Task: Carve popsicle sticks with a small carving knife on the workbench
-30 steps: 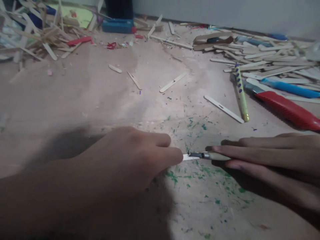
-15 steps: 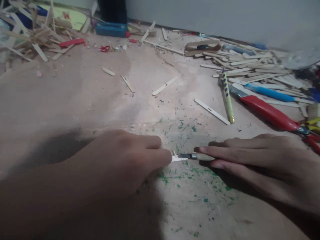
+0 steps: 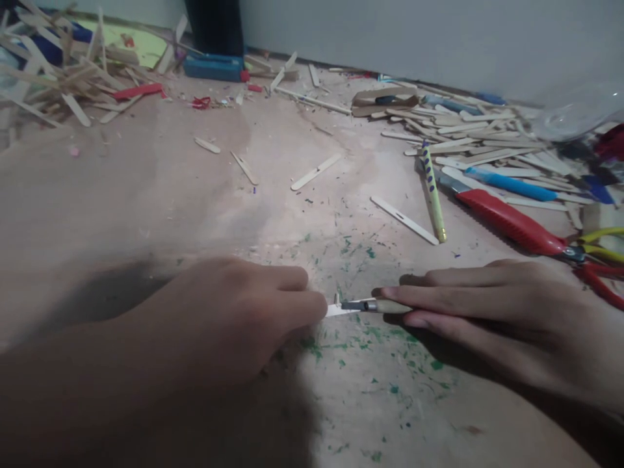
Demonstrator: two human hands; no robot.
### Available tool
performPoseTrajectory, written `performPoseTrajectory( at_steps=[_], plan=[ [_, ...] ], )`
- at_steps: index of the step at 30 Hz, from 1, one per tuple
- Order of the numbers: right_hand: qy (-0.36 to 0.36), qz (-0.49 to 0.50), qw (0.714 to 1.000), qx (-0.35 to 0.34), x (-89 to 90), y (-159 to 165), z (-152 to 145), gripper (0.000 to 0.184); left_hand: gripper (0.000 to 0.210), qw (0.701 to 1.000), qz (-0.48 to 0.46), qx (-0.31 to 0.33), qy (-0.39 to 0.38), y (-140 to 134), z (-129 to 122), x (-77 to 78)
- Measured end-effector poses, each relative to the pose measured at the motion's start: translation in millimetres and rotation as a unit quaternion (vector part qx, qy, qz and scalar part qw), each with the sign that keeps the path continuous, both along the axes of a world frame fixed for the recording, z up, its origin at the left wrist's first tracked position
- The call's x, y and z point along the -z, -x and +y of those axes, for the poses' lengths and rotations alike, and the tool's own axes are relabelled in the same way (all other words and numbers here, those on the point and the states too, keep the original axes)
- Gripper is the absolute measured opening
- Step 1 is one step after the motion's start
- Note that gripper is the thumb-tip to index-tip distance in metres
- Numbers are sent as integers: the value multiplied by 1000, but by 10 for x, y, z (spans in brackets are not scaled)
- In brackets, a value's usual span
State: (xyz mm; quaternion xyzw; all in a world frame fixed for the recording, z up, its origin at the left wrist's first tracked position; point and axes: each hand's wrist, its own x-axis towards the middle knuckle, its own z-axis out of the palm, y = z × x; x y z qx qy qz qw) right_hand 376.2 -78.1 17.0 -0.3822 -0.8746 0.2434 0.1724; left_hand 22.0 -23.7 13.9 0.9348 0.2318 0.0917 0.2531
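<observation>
My left hand [image 3: 253, 312] is closed around one end of a wooden craft stick [image 3: 336, 312], pressing it near the tabletop; most of the stick is hidden by my fingers. In my right hand [image 3: 478, 312] a small carving chisel [image 3: 385, 306] with a pale wooden handle and a flat metal blade is gripped between thumb and fingers. Its blade lies almost level on the stick, pointing toward my left hand. A thin shaving stands up from the wood at the blade's tip.
Notched craft sticks [image 3: 404, 221] lie ahead. To the right are a yellow dotted pencil [image 3: 433, 192], a red-handled cutter [image 3: 511, 221], yellow-and-red-handled pliers [image 3: 599, 260] and a craft-stick heap [image 3: 487, 140]. Another pile [image 3: 53, 78] stands back left, near a blue box [image 3: 214, 67].
The chisel blade has edged slightly toward my left hand along the stick, and the shaving stands more upright. The whole view has shifted a little. Both grips are the same.
</observation>
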Motion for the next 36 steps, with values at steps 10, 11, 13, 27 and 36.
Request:
performPoseTrajectory(
  at_steps=[10, 11, 13, 27, 36],
  plan=[
    [-3, 6, 1000, 5, -28, -17, 54, 37, 33, 1000, 1, -2, 14, -3, 10, 6],
    [-2, 4, 1000, 3, -24, -18, 57, 38, 34, 1000, -1, -2, 12, -5, 9, -2],
    [-2, 5, 1000, 4, -15, -15, 58, 40, 35, 1000, -4, -5, 3, -2, 10, -7],
    [-38, -5, 999, -2, -95, -15, 50, 45, 34, 999, -5, 6, -35, 34, -26, 76],
    [-52, -2, 999, -4, -37, -33, -17, 34, 34, 998, -15, 21, -54, 20, -23, 106]
  ],
)
